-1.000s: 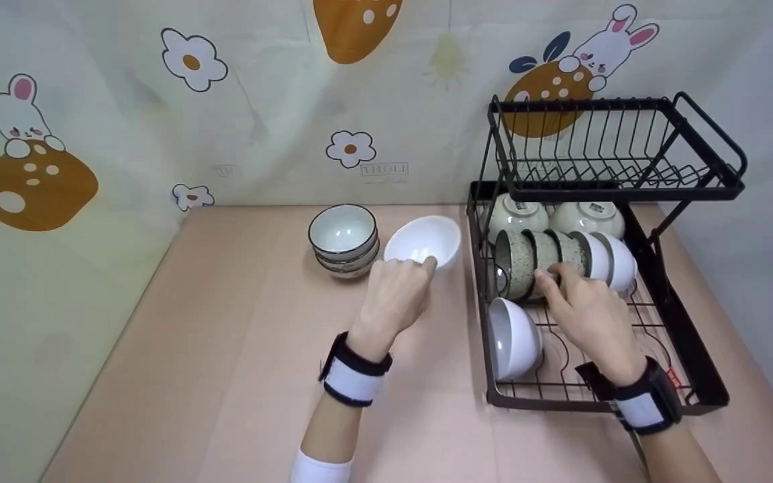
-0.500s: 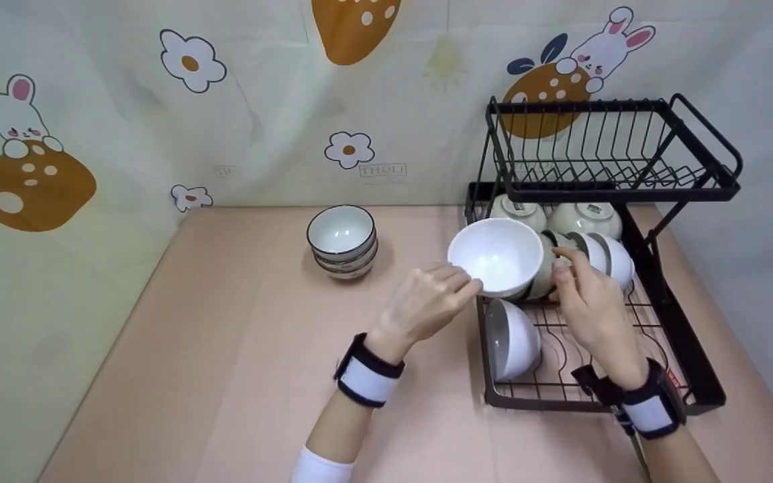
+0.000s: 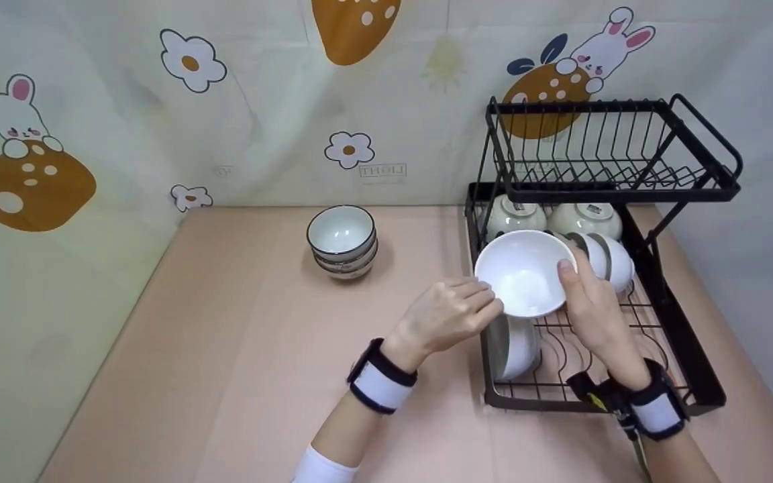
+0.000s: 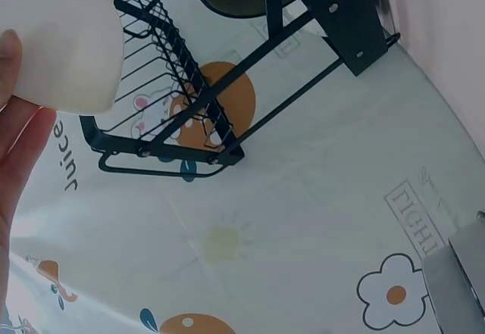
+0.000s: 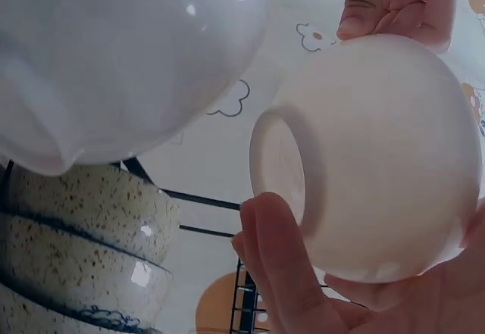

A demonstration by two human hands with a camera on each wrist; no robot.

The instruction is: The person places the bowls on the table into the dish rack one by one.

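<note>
Pink tabletop [image 3: 259, 349], white bowl [image 3: 524, 272], mouth toward head camera.

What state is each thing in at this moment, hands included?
Held white bowl: lifted, inside facing the head camera
Left hand: pinches its rim
Right hand: grips its opposite side
Stacked bowls: nested, upright
Dish rack: standing, lower tier loaded
Back bowls: upside down
Speckled bowls: on edge
Two white bowls: on edge
Front bowl: on edge, partly hidden
</note>
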